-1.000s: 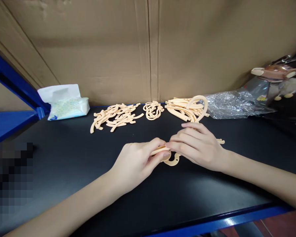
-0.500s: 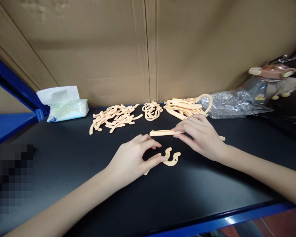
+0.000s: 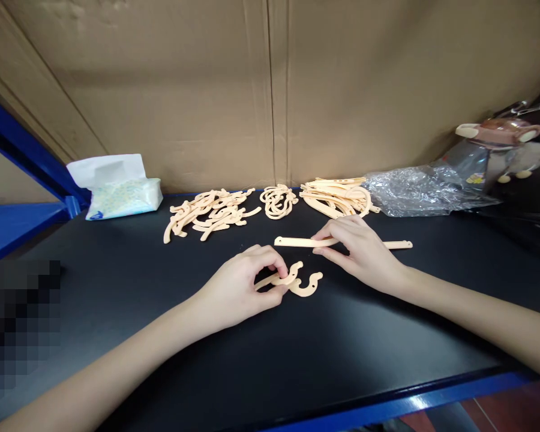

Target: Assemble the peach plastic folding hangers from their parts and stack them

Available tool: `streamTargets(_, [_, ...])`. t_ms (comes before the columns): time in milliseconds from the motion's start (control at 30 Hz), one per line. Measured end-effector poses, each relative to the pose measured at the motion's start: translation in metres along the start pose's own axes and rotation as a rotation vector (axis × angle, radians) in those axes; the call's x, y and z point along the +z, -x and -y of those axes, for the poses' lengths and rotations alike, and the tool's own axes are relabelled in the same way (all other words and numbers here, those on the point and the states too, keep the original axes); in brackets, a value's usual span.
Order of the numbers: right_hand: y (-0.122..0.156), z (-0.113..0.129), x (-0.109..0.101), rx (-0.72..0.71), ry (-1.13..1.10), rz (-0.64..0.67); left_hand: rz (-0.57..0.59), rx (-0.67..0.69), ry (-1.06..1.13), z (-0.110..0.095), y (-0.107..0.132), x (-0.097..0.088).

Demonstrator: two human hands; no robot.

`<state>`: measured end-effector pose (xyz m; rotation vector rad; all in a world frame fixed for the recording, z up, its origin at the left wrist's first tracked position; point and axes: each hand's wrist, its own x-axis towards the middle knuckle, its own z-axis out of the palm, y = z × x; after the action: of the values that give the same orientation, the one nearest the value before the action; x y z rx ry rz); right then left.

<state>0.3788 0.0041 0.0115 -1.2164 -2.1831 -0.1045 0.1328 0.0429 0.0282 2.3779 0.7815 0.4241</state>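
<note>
My left hand (image 3: 252,279) pinches a flat beige curved plastic arm (image 3: 293,275) with a knobbed, holed end, lifted slightly at its right side. A second curved piece (image 3: 306,290) lies on the black table, partly beneath it. My right hand (image 3: 353,243) grips a long beige hanger bar (image 3: 292,242) level above the tabletop; its holed ends stick out on both sides of the fingers. A round beige hook (image 3: 368,201) rises behind the right hand and seems to belong to that bar, though the joint is hidden.
Along the back lie a pile of curved arms (image 3: 211,213), a small heap of hooks (image 3: 278,201) and a stack of bars (image 3: 330,195). A tissue pack (image 3: 126,195) stands left. Clear plastic bags (image 3: 418,192) and a bottle (image 3: 481,156) are at right, before a cardboard wall (image 3: 184,90).
My left fingers have closed on one curved arm and raised it, shifting it a little left. The hook behind my right hand has tipped lower as the bar turned.
</note>
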Motion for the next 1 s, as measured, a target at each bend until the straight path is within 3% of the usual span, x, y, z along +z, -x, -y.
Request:
streamTargets(233, [0.001, -0.001, 0.0, 0.062, -0.049, 0.051, 0.021, -0.154, 0.106, 0.0, 0.002, -0.015])
streamTargets(433, [0.001, -0.004, 0.002, 0.127, -0.092, 0.096, -0.076, -0.188, 0.223, 0.008, 0.003, -0.015])
streamTargets(633, [-0.001, -0.007, 0.003, 0.16, -0.173, 0.156, -0.077, -0.3, 0.056, 0.014, 0.003, -0.018])
streamTargets(800, [-0.002, -0.007, 0.002, 0.159, -0.224, 0.165, -0.046, -0.224, -0.224, 0.012, 0.003, -0.022])
streamTargets(1000, [-0.002, -0.006, 0.002, 0.14, -0.253, 0.182, -0.007, -0.063, -0.358, 0.014, 0.003, -0.02])
